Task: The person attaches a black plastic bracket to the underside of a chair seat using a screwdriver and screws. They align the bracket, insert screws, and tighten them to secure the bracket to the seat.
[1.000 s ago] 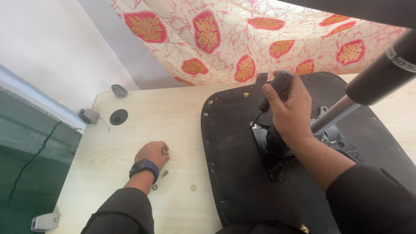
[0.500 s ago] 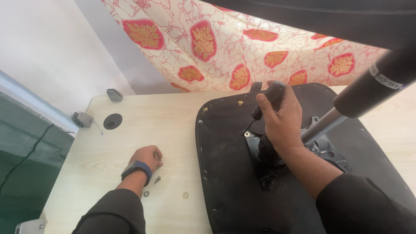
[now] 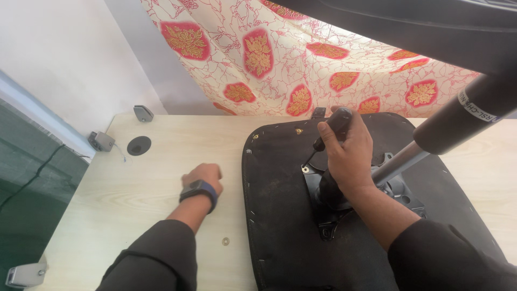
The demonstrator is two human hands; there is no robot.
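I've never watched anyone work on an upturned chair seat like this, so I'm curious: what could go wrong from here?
The right hand alone steers the screwdriver onto a screw at the metal plate; its tip might slip and scratch the seat underside. The gas cylinder juts up beside that arm, so a bump could jolt the tool. A small washer lies loose on the table by the closed left hand, where a sleeve might sweep it off.

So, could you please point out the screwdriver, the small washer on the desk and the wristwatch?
screwdriver (image 3: 338, 123), head view, on the black handle in the right hand.
washer (image 3: 225, 241), head view, on the small ring lying on the desk.
wristwatch (image 3: 195, 188), head view, on the dark face at the left wrist.
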